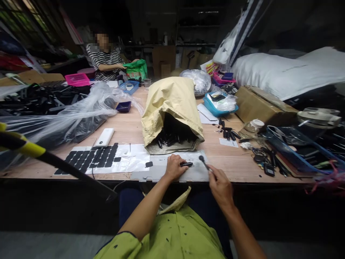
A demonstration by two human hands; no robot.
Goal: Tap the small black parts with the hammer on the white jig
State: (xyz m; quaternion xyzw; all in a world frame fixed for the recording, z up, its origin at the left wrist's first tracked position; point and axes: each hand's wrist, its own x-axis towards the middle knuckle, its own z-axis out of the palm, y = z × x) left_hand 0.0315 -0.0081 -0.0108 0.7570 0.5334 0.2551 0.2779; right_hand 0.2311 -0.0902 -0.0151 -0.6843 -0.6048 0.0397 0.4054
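My left hand (pixel 174 167) is closed on a small black stick-shaped part (pixel 186 164), holding it down on a pale sheet (pixel 194 173) at the table's front edge. My right hand (pixel 219 183) pinches a thin tool with a round black head (pixel 202 160), its tip pointing toward the part. Just beyond my hands lies a yellow sack (pixel 172 104) on its side, its open mouth full of several similar black parts (pixel 172 138).
Black square pads (pixel 91 158) lie in rows on a white sheet, with a white power bank (pixel 104 137) behind. Clear plastic covers black parts (pixel 67 118) at left. A cardboard box (pixel 261 106), blue trays and loose parts fill the right. A person in stripes (pixel 106 61) works at the far end.
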